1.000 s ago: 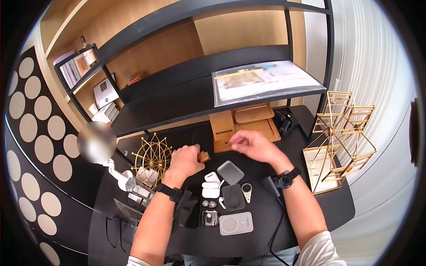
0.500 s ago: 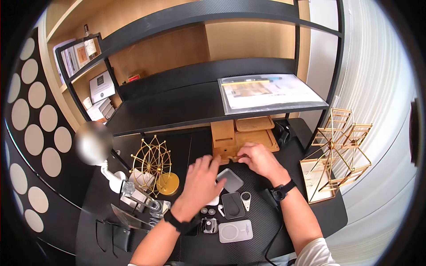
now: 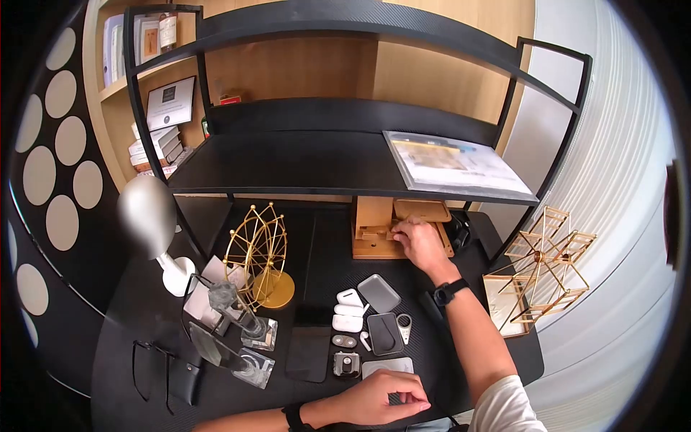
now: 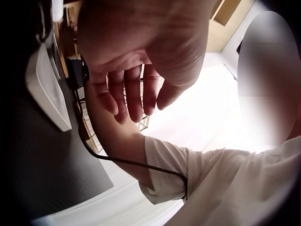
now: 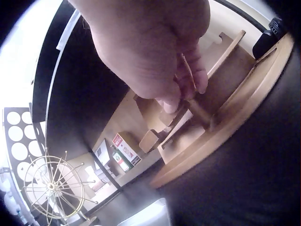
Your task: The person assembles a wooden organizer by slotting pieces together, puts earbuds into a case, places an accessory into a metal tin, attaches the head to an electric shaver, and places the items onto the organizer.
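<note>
My right hand [image 3: 423, 243] reaches to the wooden desk organizer [image 3: 376, 253] under the shelf. Its thumb and fingertips pinch a small wooden piece [image 3: 373, 232] in front of the organizer's upright panel. In the right wrist view the piece's blocky end [image 5: 149, 140] sticks out beyond my fingers, which hide its other part. Near the desk's front edge, my left hand [image 3: 378, 398] hovers with fingers loosely bent and nothing in them, overlapping a pale flat magnetic charger [image 3: 389, 366]. The left wrist view shows the same relaxed fingers [image 4: 134, 101].
Mid-desk lie white earbud cases [image 3: 348, 322], a grey tray [image 3: 379, 293], a dark tray [image 3: 384, 334] and a small black device [image 3: 346, 365]. Gold wheel ornaments stand left [image 3: 263, 259] and right [image 3: 551, 266]. A black shelf [image 3: 302, 162] overhangs the organizer. Glasses [image 3: 153, 371] lie front left.
The left hand, earlier at the small wooden piece, has drawn back to the desk's front edge. The right hand now holds that piece higher at the organizer. The head view has shifted.
</note>
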### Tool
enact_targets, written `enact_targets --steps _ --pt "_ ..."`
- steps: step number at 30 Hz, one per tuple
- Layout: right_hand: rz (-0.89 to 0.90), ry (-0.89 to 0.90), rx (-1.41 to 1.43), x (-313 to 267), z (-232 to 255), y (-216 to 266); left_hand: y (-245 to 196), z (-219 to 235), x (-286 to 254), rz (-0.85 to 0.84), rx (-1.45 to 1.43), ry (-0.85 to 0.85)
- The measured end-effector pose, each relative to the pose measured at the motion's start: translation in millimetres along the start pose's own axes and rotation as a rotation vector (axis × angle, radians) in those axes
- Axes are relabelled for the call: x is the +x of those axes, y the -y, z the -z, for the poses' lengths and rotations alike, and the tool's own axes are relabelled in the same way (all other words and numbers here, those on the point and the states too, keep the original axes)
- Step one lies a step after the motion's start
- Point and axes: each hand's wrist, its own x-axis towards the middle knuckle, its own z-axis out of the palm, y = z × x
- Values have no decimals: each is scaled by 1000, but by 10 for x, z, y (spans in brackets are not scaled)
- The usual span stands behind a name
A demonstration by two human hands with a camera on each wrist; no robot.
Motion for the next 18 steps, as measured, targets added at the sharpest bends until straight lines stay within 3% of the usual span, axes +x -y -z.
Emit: enact_targets --steps 3,9,18 --pt "-14 57 -41 110 -50 45 79 132 -38 -17 -11 -19" --pt "-19 103 -52 166 -165 2 38 312 -93 52 -173 -231" --pt "-45 202 -100 339 -104 14 -62 458 -129 50 -183 -276"
